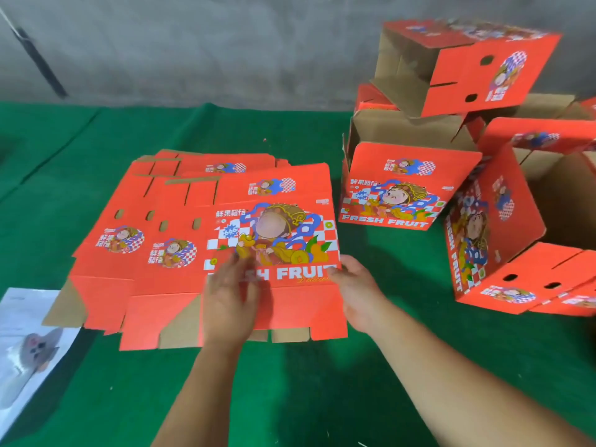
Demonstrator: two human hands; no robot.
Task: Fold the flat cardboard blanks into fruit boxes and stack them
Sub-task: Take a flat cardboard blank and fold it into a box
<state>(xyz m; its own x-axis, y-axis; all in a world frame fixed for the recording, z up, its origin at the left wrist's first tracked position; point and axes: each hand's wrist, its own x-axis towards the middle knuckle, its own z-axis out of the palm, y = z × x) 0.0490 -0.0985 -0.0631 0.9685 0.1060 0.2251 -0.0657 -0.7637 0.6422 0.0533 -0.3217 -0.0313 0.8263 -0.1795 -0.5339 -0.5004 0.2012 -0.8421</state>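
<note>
Cardboard blanks (180,240), red and printed, lie fanned in a loose flat pile on the green counter (290,382), left of centre. Far left, at the near edge, a white printed sheet (29,343) sits on the green, its corner just beside the pile. Moving in: the left hand (230,304) lies on the top blank (274,227), fingers (225,269) straight and a little spread, pressing on the near part of the "FRESH FRUIT" panel; it is blurred. Next along, the right hand (356,291) is at that blank's near right corner, fingers curled onto the edge; whether they pinch it I cannot tell. Over to the right, folded boxes (406,185) sit in a jumbled heap, some tipped on their sides, brown insides showing, one box (477,66) perched tilted on top against the grey wall (193,43).
</note>
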